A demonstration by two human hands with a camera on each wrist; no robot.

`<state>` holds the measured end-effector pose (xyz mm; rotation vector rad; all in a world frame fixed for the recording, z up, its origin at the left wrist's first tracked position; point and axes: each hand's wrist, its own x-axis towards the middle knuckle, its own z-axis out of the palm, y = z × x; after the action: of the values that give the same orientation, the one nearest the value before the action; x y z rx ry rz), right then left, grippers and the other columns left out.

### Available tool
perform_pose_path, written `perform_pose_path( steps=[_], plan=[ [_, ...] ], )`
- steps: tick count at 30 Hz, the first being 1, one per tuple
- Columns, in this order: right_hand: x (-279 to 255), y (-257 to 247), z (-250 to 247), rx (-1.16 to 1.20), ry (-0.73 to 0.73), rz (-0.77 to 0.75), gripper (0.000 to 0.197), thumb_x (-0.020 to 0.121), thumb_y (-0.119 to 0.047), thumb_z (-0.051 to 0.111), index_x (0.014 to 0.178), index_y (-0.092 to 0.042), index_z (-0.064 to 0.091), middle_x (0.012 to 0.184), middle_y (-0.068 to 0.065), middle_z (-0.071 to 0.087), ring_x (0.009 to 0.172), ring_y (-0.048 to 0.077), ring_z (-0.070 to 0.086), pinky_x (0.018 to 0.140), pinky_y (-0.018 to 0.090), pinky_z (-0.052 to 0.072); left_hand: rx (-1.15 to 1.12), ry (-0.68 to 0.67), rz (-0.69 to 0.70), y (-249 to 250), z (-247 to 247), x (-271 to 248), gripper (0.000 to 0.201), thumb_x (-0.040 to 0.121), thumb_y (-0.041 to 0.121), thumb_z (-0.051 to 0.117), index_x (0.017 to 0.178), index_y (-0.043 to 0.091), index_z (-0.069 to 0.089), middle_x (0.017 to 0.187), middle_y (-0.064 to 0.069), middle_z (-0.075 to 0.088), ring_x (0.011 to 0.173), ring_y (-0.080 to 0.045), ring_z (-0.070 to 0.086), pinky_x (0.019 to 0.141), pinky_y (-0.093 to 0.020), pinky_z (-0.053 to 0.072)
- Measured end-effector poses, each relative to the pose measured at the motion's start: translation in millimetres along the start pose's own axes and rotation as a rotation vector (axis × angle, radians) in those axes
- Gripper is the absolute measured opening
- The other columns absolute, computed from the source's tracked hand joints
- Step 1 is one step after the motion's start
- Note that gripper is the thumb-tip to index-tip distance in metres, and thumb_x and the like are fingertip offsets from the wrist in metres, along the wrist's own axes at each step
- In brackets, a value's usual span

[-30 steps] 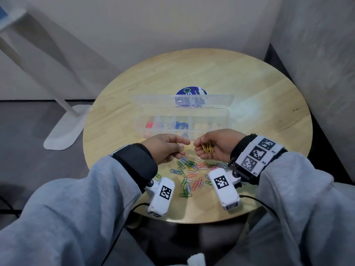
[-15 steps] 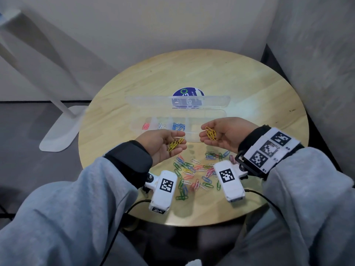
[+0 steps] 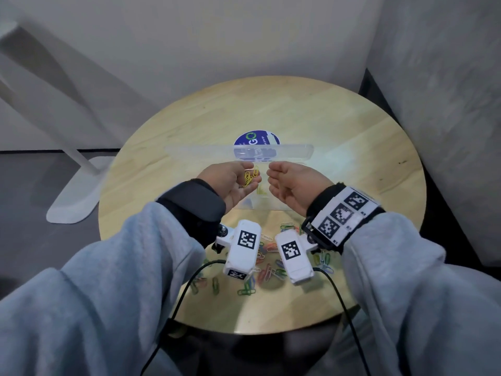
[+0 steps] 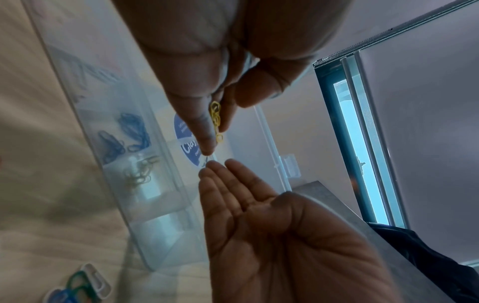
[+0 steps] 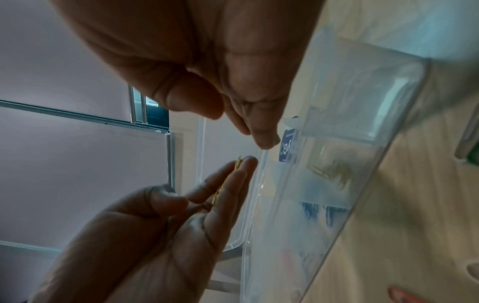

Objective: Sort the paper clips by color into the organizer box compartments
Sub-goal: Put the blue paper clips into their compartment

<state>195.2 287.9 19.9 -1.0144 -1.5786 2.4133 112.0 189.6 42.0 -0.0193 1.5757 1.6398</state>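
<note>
The clear organizer box (image 3: 206, 152) lies open mid-table with its lid tipped back. Both my hands hover over it. My left hand (image 3: 252, 176) pinches a small bunch of yellow paper clips (image 4: 215, 119) between thumb and fingers. My right hand (image 3: 274, 176) is palm up beside it with relaxed fingers and an empty palm (image 4: 259, 215). Below the hands, yellow clips (image 5: 334, 172) lie in one compartment, with blue clips (image 5: 318, 211) in the one next to it. The mixed-colour loose clips (image 3: 268, 264) lie near the table's front edge, partly hidden by my wrists.
A round blue sticker (image 3: 256, 138) sits on the wooden table (image 3: 352, 158) behind the box. A white stand's base (image 3: 73, 202) is on the floor to the left. A grey wall (image 3: 433, 104) rises close on the right. Camera cables hang off the front edge.
Both hands moved forward from above the loose pile to above the box. The right palm held yellow clips half a second ago and is now empty. The left hand still holds its clips.
</note>
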Motion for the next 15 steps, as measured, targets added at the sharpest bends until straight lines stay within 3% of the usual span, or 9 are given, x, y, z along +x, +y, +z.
perform_pose_path(
  steps=[4, 6, 9, 11, 13, 15],
  plan=[
    [-3, -6, -9, -0.343, 0.071, -0.102, 0.052, 0.088, 0.007, 0.036, 0.138, -0.008, 0.043, 0.142, 0.008, 0.047, 0.126, 0.022, 0.050, 0.109, 0.040, 0.039, 0.035, 0.037, 0.019, -4, 8, 9, 0.051, 0.085, -0.017, 0.021, 0.126, -0.008, 0.050, 0.107, -0.018, 0.047, 0.103, -0.027, 0.051, 0.093, -0.029, 0.047],
    [-8, -13, -15, -0.493, 0.095, -0.141, 0.041, 0.088, 0.000, 0.042, 0.125, -0.013, 0.055, 0.125, 0.003, 0.058, 0.116, 0.019, 0.055, 0.105, 0.038, 0.044, 0.080, 0.051, 0.028, -7, 12, 12, 0.051, 0.085, -0.017, 0.024, 0.127, -0.006, 0.051, 0.097, -0.012, 0.047, 0.101, -0.023, 0.048, 0.097, -0.027, 0.044],
    [-19, -16, -23, -0.562, 0.056, -0.111, 0.024, 0.089, 0.001, 0.040, 0.092, -0.013, 0.059, 0.090, 0.003, 0.059, 0.087, 0.019, 0.059, 0.080, 0.031, 0.051, 0.205, 0.019, 0.050, -14, 13, 16, 0.053, 0.084, -0.016, 0.027, 0.128, 0.001, 0.053, 0.087, -0.005, 0.044, 0.085, -0.013, 0.049, 0.085, -0.021, 0.046],
    [-27, -12, -25, -0.687, 0.024, -0.084, 0.022, 0.089, -0.002, 0.042, 0.079, -0.015, 0.056, 0.077, 0.001, 0.057, 0.071, 0.017, 0.057, 0.068, 0.029, 0.050, 0.318, -0.019, 0.067, -17, 10, 18, 0.054, 0.084, -0.015, 0.027, 0.128, 0.004, 0.052, 0.086, -0.004, 0.045, 0.074, -0.008, 0.045, 0.082, -0.020, 0.044],
    [-32, -6, -28, -0.882, 0.019, -0.051, 0.015, 0.088, -0.009, 0.045, 0.080, -0.015, 0.057, 0.074, 0.001, 0.059, 0.068, 0.018, 0.057, 0.070, 0.033, 0.052, 0.421, -0.024, 0.105, -17, 7, 18, 0.050, 0.086, -0.014, 0.030, 0.126, 0.005, 0.054, 0.095, -0.005, 0.051, 0.080, -0.009, 0.050, 0.087, -0.024, 0.044],
    [-33, -2, -32, -1.058, 0.040, -0.029, 0.011, 0.087, -0.013, 0.047, 0.085, -0.015, 0.057, 0.074, 0.002, 0.060, 0.071, 0.020, 0.058, 0.073, 0.033, 0.053, 0.480, -0.059, 0.151, -15, 1, 13, 0.040, 0.088, -0.013, 0.034, 0.114, 0.007, 0.058, 0.093, -0.002, 0.056, 0.082, -0.011, 0.055, 0.078, -0.019, 0.049]
  ],
)
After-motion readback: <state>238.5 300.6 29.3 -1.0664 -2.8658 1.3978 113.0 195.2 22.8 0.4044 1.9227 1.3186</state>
